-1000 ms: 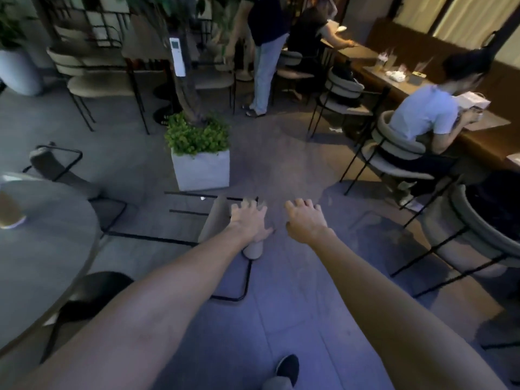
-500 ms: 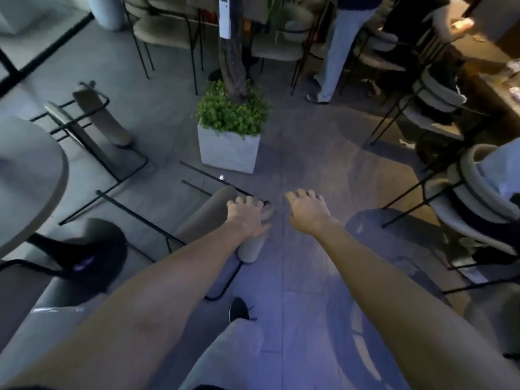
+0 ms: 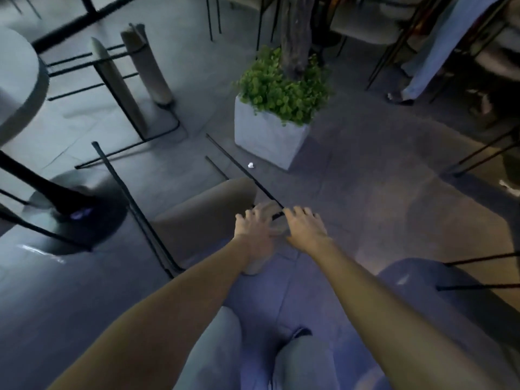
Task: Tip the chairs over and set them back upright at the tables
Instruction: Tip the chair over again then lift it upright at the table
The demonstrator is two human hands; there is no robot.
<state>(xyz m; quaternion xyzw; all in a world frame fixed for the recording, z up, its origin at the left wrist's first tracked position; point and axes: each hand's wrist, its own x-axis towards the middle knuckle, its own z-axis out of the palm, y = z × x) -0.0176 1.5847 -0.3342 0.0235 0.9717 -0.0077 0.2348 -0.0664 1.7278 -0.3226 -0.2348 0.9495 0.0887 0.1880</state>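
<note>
1. Near chair (image 3: pixel 202 218) lies tipped on its side on the floor, dead centre, black wire legs (image 3: pixel 244 171) pointing to 12–1 o'clock toward the planter (image 3: pixel 267 136).
2. Left hand (image 3: pixel 254 235) sits on the padded backrest roll (image 3: pixel 270 220). Fingers spread and draped over it; whether they're curled under, cannot tell, motion blur.
3. Right hand (image 3: pixel 305 230) is just beside the roll at its 3 o'clock end, fingers splayed, palm down, fingertips near the black frame rod. Not closed on anything.
4. Read: both hands going to the backrest because it's the high lever point. Lifting there should pivot the chair about its floor-side legs.
5. Second chair (image 3: pixel 132 80) is down too, at 10 o'clock, next to the round table (image 3: pixel 19 68).
6. Room:
   - 12–1 o'clock: planter edge is close to the leg tips, and the legs will likely sweep that way when the chair comes up. Tightest spot.
   - 9 o'clock: table base (image 3: pixel 73 212) and its black post are near the seat side. Little slack.
   - 3 o'clock: open floor between the hands and the chair legs at the right edge. Best side to step or swing.
   - 6 o'clock: own knees (image 3: pixel 304 361) right behind, so the pull path toward the body is short.
7. Small white scrap (image 3: pixel 250 165) on the floor by the planter. Not in the way.
</note>
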